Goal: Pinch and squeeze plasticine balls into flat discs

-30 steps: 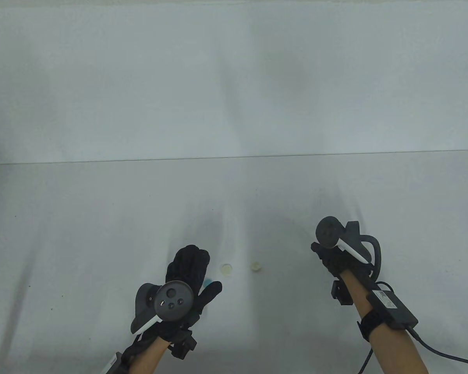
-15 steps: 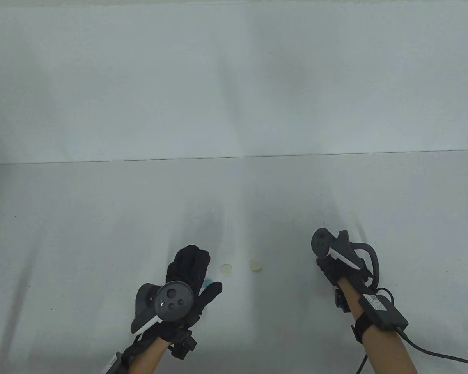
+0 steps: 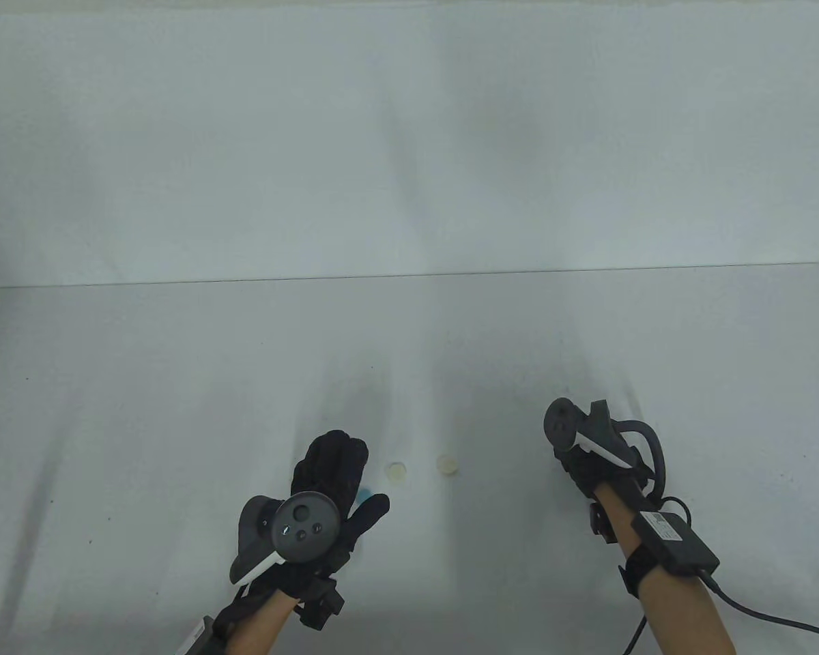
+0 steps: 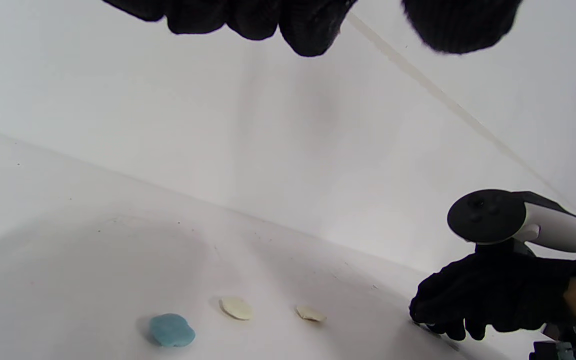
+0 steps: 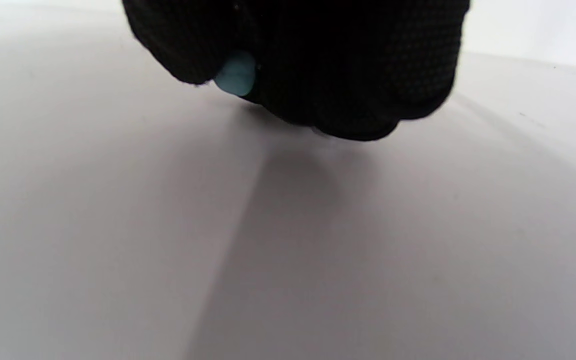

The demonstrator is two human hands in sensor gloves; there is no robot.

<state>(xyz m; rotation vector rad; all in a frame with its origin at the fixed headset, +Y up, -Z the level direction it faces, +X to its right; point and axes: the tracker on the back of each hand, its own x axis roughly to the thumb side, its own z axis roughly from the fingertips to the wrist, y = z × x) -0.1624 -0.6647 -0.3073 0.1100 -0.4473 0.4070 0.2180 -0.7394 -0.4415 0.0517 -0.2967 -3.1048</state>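
Note:
My left hand [image 3: 338, 477] hovers palm down over the table with its fingers spread and holds nothing. A flattened blue disc [image 4: 171, 330] lies under it; a sliver of it shows between thumb and fingers in the table view [image 3: 364, 494]. Two flat cream discs lie to its right, one [image 3: 396, 470] [image 4: 236, 307] nearer, one [image 3: 448, 465] [image 4: 310, 313] farther. My right hand [image 3: 577, 464] is curled low over the table at the right. In the right wrist view its fingers [image 5: 318, 65] pinch a light blue plasticine piece [image 5: 236, 75], mostly hidden.
The white table [image 3: 143, 409] stretches wide around the hands, with a white wall behind its far edge [image 3: 409, 274]. A black cable [image 3: 757, 610] trails from my right wrist off the right side.
My right hand has dropped lower and drawn slightly back toward me, closing toward the table. My left hand and the three discs have stayed in place.

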